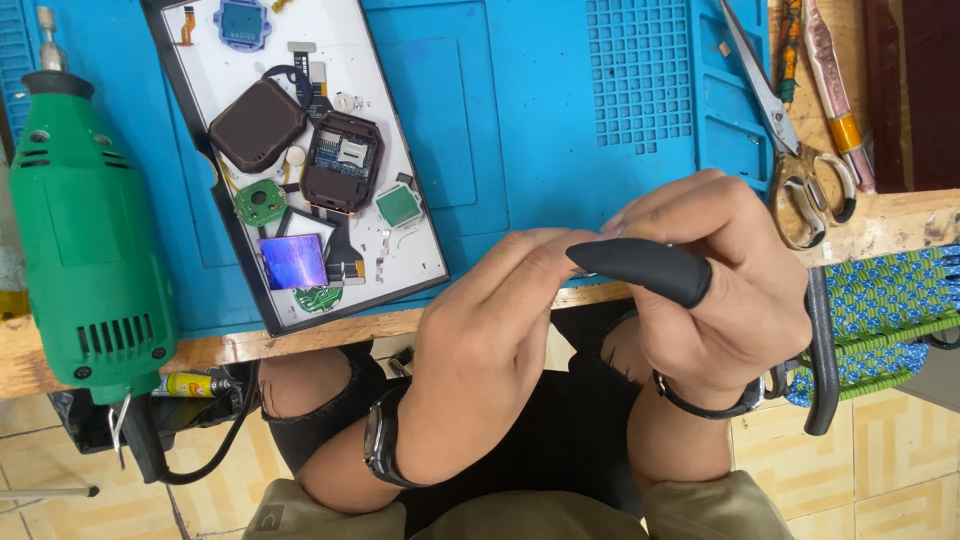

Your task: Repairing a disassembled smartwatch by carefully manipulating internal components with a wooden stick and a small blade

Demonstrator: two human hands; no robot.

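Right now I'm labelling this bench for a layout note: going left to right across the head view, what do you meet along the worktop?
Green rotary tool → white tray of small electronic parts → blue work mat → scissors → copper-tipped tool.

A bright blue rubber work mat [520, 120] with a moulded grid of small squares covers the pale wooden tabletop [330, 332], and on it lies a white rectangular tray with a black rim [400, 235] holding dark brown square watch casings [257, 123], small green circuit boards [260, 202] and a purple-blue glossy screen [293, 261]. A green plastic rotary tool with a black cord [75, 240] lies at the left, silver scissors with worn golden handles [795, 150] at the right. A black rubber finger cover [645, 268] sits on the right hand [720, 290], black bands circle both wrists, and a blue-and-green woven seat [880, 310] shows above cream patterned floor tiles [880, 470].
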